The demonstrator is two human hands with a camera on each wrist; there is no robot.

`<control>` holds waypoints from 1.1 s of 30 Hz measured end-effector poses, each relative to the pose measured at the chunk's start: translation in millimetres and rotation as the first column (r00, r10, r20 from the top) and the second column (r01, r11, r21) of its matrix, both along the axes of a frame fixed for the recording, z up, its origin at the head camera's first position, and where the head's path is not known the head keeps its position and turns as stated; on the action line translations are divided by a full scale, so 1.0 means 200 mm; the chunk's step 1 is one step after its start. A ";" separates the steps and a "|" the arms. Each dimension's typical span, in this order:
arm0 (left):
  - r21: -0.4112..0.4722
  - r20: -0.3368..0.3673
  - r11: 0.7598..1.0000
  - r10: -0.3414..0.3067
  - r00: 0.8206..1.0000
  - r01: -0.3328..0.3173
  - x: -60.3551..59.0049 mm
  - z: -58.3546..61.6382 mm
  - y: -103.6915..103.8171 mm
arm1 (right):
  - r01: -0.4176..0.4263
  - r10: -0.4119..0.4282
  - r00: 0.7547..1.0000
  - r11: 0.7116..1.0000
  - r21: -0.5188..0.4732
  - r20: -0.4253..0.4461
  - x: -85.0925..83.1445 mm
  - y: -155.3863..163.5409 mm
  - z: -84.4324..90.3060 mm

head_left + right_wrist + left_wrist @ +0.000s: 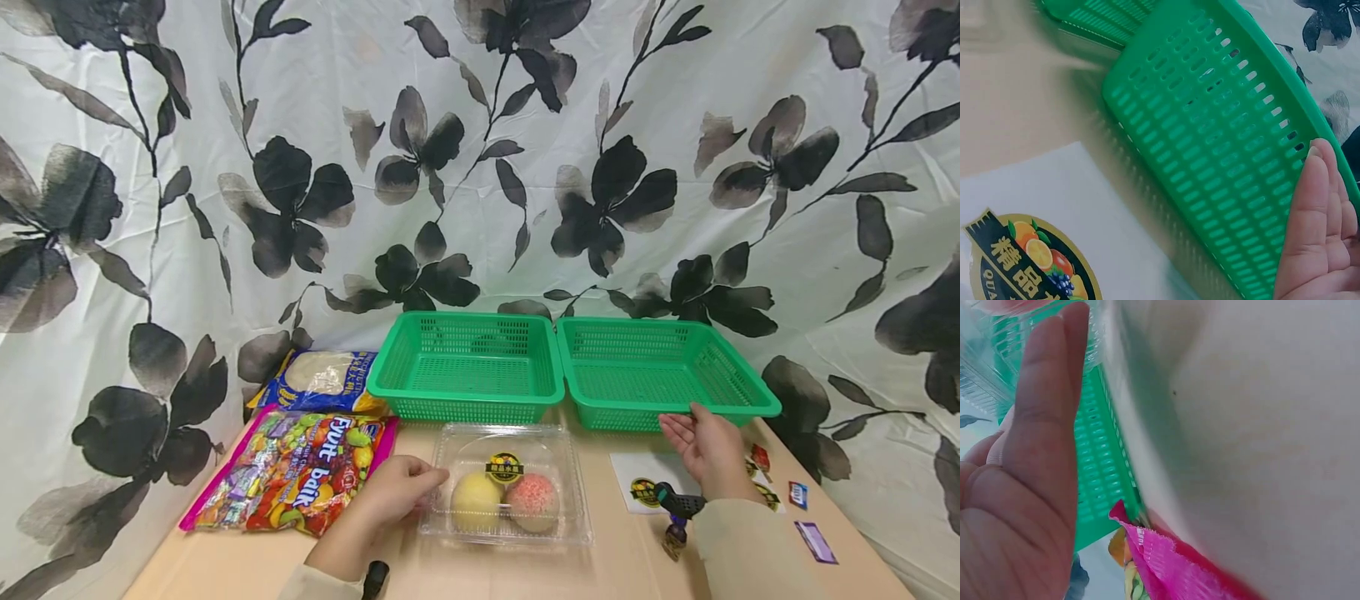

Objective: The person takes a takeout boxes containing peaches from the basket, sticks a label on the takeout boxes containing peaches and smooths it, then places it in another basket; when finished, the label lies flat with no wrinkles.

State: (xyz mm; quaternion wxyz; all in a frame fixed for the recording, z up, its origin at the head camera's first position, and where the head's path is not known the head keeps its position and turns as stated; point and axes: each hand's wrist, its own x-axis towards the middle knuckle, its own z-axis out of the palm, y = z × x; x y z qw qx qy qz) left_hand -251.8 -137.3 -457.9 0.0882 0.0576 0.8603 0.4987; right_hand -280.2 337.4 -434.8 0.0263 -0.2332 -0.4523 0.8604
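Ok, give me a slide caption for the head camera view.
Left hand touching a clear plastic clamshell of two fruits; right hand open beside the right green plastic basket.

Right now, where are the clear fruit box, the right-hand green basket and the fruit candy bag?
clear fruit box (517, 450), head view, on its lid beside the round sticker.
right-hand green basket (645, 379), head view, on its bare floor.
fruit candy bag (300, 475), head view, on its printed front.
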 end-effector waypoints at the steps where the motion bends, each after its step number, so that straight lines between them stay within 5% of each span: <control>1: 0.003 -0.004 1.000 0.004 1.000 -0.004 0.00 0.00 0.00 | 0.003 -0.003 1.000 1.000 0.003 0.003 0.00 0.00 0.00; 18: 0.064 -0.012 0.988 0.143 0.990 -0.142 -0.01 0.01 0.03 | 0.027 -0.027 1.000 0.998 0.055 0.008 0.01 0.01 -0.01; 28: 0.194 0.016 0.975 0.105 0.994 -0.106 0.00 0.25 0.11 | 0.036 -0.038 0.999 0.997 0.072 0.022 0.00 0.01 0.00; 33: 0.187 -0.018 0.980 0.074 0.997 -0.069 -0.07 0.40 0.16 | 0.023 -0.025 0.999 0.996 0.081 0.022 -0.01 0.00 -0.01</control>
